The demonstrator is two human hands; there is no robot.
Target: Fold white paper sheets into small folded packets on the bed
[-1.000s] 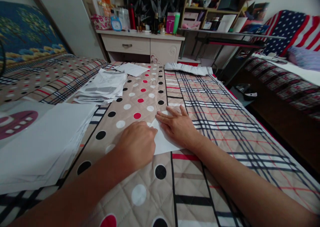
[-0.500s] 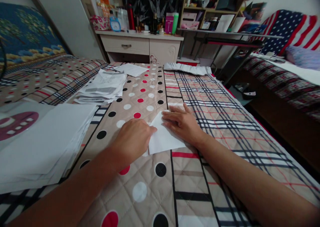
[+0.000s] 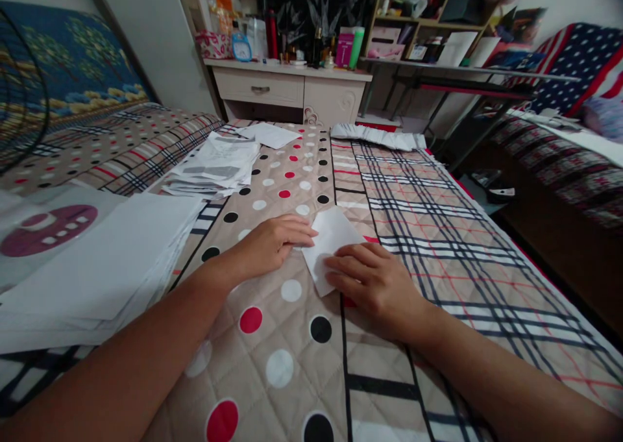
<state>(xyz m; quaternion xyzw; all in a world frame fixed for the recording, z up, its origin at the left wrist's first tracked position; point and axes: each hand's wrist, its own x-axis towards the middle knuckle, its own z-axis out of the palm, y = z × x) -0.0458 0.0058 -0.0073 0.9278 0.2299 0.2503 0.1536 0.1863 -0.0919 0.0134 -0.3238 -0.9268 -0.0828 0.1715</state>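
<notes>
A small folded sheet of white paper (image 3: 333, 231) lies at a slant on the quilted bedspread, in the middle of the view. My left hand (image 3: 272, 242) comes in from the left, its fingers stretched out and their tips at the paper's left edge. Over the paper's lower right side is my right hand (image 3: 377, 283), with bent fingers closed on it. The right thumb is hidden beneath that hand.
To the left lies a stack of large white sheets (image 3: 97, 260) beside a printed plastic bag (image 3: 48, 231). Farther back are a pile of folded papers (image 3: 214, 163), a loose white sheet (image 3: 272, 135) and a pleated white strip (image 3: 377, 137). A dresser (image 3: 282, 88) stands beyond the bed.
The paper has turned on the bedspread. My right hand has drawn back to its near right side with fingers bent. My left hand has moved up, its fingers now straightened. The camera view has shifted slightly.
</notes>
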